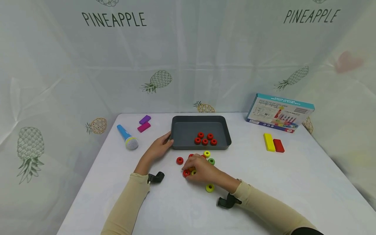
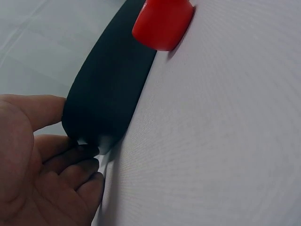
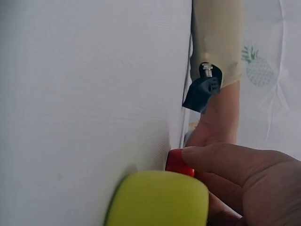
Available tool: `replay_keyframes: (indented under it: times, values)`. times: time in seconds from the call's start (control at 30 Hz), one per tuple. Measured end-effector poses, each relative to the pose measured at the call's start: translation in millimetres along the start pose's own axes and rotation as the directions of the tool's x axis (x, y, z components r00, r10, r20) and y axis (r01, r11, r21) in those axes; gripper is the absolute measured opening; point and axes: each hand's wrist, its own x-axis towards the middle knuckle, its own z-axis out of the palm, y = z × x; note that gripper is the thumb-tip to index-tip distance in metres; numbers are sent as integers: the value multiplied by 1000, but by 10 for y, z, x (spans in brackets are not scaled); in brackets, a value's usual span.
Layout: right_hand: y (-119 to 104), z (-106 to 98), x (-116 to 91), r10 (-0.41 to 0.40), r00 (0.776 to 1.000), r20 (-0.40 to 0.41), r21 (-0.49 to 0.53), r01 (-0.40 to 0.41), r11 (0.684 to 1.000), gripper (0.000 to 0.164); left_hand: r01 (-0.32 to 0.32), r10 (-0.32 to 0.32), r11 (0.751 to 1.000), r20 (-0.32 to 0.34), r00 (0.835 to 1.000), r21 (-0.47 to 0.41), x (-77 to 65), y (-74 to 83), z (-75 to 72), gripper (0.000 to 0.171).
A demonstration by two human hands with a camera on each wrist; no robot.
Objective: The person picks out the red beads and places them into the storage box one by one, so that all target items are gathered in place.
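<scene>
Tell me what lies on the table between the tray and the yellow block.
Nothing: the head view shows only bare white tabletop between the gray tray and the yellow block.

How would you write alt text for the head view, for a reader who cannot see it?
A person's right hand grips a red bead among other beads on a white table, while the left hand holds the side of a gray tray containing five red beads. A blue microphone lies at left; a printed box is at right.
</scene>
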Motion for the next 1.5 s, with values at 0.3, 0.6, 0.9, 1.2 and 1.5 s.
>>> replay_keyframes:
  times: [0.3, 0.6, 0.9, 1.2, 1.5]
  values:
    - [13, -3, 15, -23, 1000, 0, -15, 23, 1000, 23, -5, 5, 1000, 0, 1000, 7, -1, -18, 0, 64]
    - [19, -1, 4, -33, 999, 1, 5, 33, 999, 22, -5, 5, 1000, 2, 1000, 18, -14, -14, -7, 64]
    - [5, -12, 1, -36, 999, 1, 14, 36, 999, 22, -5, 5, 1000, 1, 1000, 13, -12, -14, -5, 64]
    - [-15, -40, 9, -24, 1000, -5, 36, 24, 999, 22, -6, 6, 1000, 3, 1000, -6, -27, -7, -9, 63]
    - [-30, -80, 33, -67, 997, -29, 31, 68, 997, 23, -10, 10, 1000, 2, 1000, 2, -14, -35, -14, 64]
